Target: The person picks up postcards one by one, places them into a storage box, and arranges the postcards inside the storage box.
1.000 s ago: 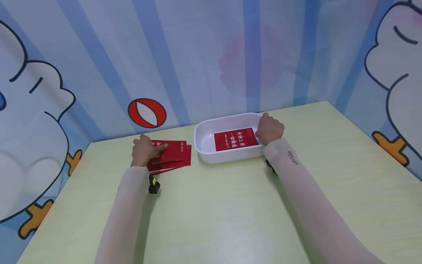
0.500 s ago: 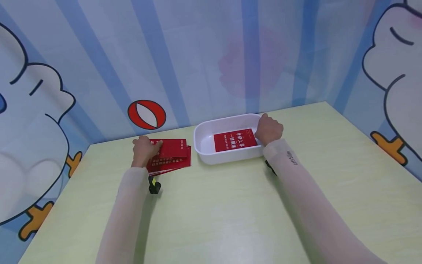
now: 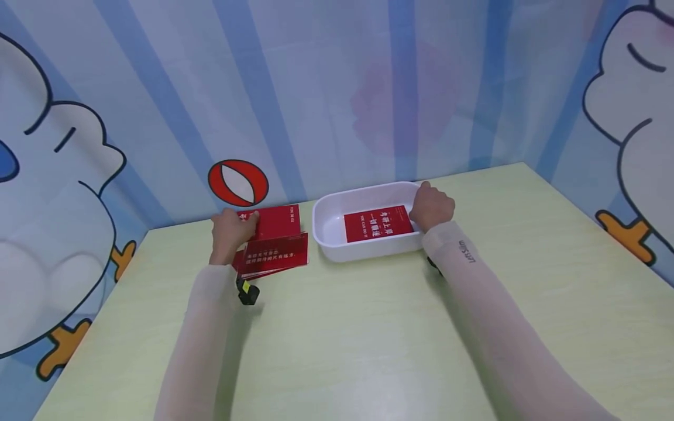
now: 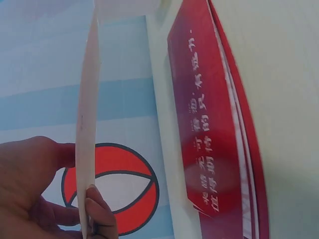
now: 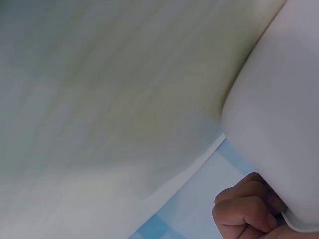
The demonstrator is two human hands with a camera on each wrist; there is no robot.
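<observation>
From the head view, the left hand [image 3: 230, 229] pinches one red card [image 3: 275, 221] lifted off the stack of red cards [image 3: 274, 258] near the table's [image 3: 368, 327] far left edge, while the right hand [image 3: 430, 205] grips the right end of the white tray [image 3: 337, 248], where another red card [image 3: 378, 223] lies with white Chinese characters too small to read; the right sleeve [image 3: 466, 250] reads "Let's Slim". The left wrist view shows the held card [image 4: 85, 144] edge-on between thumb and fingertips [image 4: 99, 216], over the stack [image 4: 212, 134], its white Chinese lettering blurred. In the right wrist view, curled fingers [image 5: 244, 211] clutch the tray's rim [image 5: 279, 124], most of the hand cut off.
</observation>
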